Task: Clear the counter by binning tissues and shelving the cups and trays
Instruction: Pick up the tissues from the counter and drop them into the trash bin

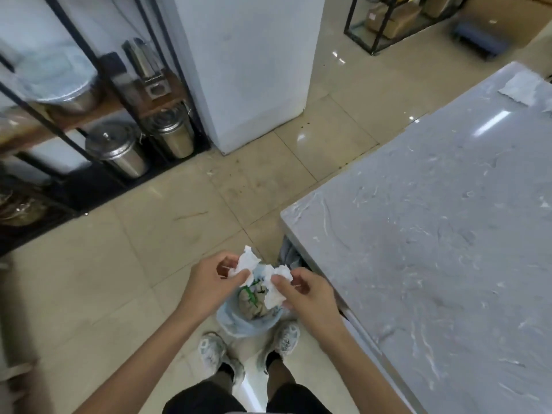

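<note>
My left hand (212, 280) pinches a crumpled white tissue (245, 261), and my right hand (304, 291) grips a second crumpled tissue (276, 286). Both are held directly above a small bin (242, 321) lined with a pale blue bag, which stands on the floor between my shoes and holds brownish waste with a green scrap. Another flat white tissue (521, 86) lies on the far right corner of the grey marble counter (433, 234). No cups or trays are visible.
A black metal shelf rack (89, 121) at the left holds steel canisters (119, 150) and a covered steel basin. A white cabinet (254, 70) stands behind the tiled floor. Another rack with cardboard boxes (391, 19) is at the far back.
</note>
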